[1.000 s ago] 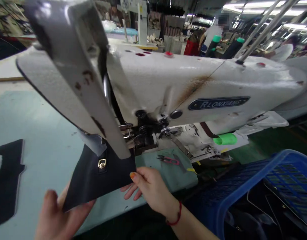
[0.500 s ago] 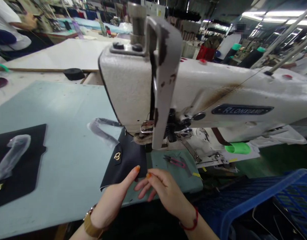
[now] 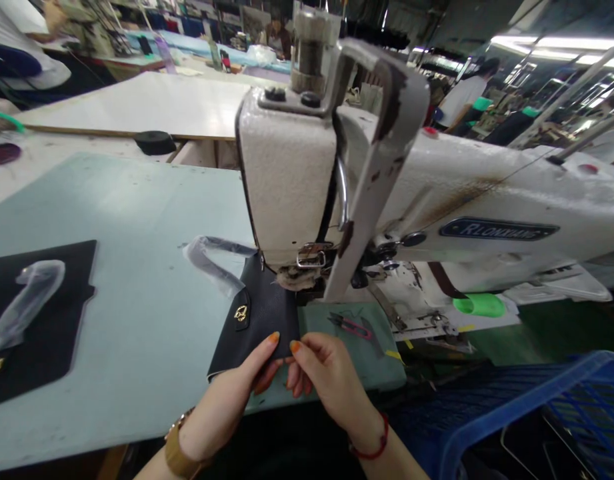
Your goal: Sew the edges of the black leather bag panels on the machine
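A dark leather bag panel (image 3: 267, 327) lies under the head of a white sewing machine (image 3: 289, 180). It carries a gold clasp (image 3: 241, 313) and a plastic-wrapped handle (image 3: 211, 263). My left hand (image 3: 237, 393) pinches the panel's near edge, thumb on top and fingers beneath. Just to its right, my right hand (image 3: 327, 373) grips the corner of the same edge between thumb and curled fingers. Right of the panel, pink-handled thread snips (image 3: 354, 325) rest on the green machine bed. The needle and presser foot are hidden behind the machine head.
Another dark panel (image 3: 41, 313) with a wrapped handle lies at left on the pale green tabletop (image 3: 137, 213). A black tape roll (image 3: 155, 142) sits farther back. At lower right stands a blue plastic basket (image 3: 467, 427) with dark pieces inside. Other people work in the background.
My right fingers have curled in and closed on the panel's corner. The machine's pale lever at the front has swung to a more slanted position. The view has shifted slightly.
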A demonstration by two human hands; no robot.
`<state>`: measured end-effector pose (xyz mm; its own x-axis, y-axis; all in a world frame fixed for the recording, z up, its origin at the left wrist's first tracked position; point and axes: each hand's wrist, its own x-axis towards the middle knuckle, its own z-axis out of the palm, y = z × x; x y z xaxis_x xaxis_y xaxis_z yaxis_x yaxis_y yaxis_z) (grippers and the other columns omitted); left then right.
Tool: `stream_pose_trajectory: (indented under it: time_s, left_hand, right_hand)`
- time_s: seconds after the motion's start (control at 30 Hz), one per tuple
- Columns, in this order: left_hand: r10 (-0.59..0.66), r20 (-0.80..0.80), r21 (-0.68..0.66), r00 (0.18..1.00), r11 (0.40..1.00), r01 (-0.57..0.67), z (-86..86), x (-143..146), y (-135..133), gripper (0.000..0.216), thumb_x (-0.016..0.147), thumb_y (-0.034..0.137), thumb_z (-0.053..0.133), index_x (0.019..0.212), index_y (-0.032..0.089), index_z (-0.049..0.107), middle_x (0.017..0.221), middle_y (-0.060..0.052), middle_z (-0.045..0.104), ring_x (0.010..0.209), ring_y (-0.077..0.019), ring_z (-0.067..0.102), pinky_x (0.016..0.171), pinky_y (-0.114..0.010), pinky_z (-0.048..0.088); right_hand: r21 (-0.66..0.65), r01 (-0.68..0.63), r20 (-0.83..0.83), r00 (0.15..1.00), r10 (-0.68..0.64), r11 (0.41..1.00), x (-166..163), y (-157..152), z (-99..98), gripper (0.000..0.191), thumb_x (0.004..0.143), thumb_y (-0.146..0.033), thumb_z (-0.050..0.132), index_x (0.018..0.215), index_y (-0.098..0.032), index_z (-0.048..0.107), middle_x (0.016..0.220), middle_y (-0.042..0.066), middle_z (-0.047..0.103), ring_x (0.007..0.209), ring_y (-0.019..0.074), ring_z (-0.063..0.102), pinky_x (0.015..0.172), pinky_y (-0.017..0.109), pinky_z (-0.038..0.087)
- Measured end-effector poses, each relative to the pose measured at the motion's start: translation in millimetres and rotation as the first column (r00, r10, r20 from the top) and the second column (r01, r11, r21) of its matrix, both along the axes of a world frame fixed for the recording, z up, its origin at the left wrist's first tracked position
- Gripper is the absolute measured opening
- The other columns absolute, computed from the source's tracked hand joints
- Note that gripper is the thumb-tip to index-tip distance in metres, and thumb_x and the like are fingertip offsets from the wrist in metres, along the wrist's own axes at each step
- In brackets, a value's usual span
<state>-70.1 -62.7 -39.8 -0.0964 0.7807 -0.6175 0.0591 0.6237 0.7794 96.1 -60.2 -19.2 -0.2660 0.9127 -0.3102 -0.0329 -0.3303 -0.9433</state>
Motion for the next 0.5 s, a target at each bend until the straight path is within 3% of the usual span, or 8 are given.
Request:
stream_pose_trajectory:
  time_s: [0.1, 0.5]
  left_hand:
    - [0.013, 0.117, -0.137, 0.993, 0.991, 0.003, 2.8, 3, -2, 0.063, 0.062, 0.073, 0.072, 0.078, 0.012, 0.079, 0.07, -0.01, 0.072, 0.077, -0.0275, 0.069, 0.082, -0.04, 0.056]
    - [-0.105, -0.066, -0.118, 0.992, 0.988, 0.097, 8.6, -3, 10, 0.068, 0.062, 0.075, 0.069, 0.074, 0.01, 0.08, 0.074, -0.014, 0.075, 0.087, -0.0326, 0.068, 0.089, -0.043, 0.053]
  right_hand:
    - [0.012, 0.018, 0.015, 1.0, -0.018, 1.0, -1, -1, 3.0, 0.047, 0.09, -0.057, 0.057, 0.07, -0.014, 0.056, 0.055, 0.0, 0.06, 0.044, 0.0072, 0.052, 0.045, 0.017, 0.039]
    - [0.033, 0.065, 0.014, 0.998, -0.065, 0.997, -5, 8, -0.5, 0.043, 0.09, -0.053, 0.056, 0.072, -0.014, 0.057, 0.054, 0.001, 0.06, 0.042, 0.0079, 0.052, 0.044, 0.017, 0.041]
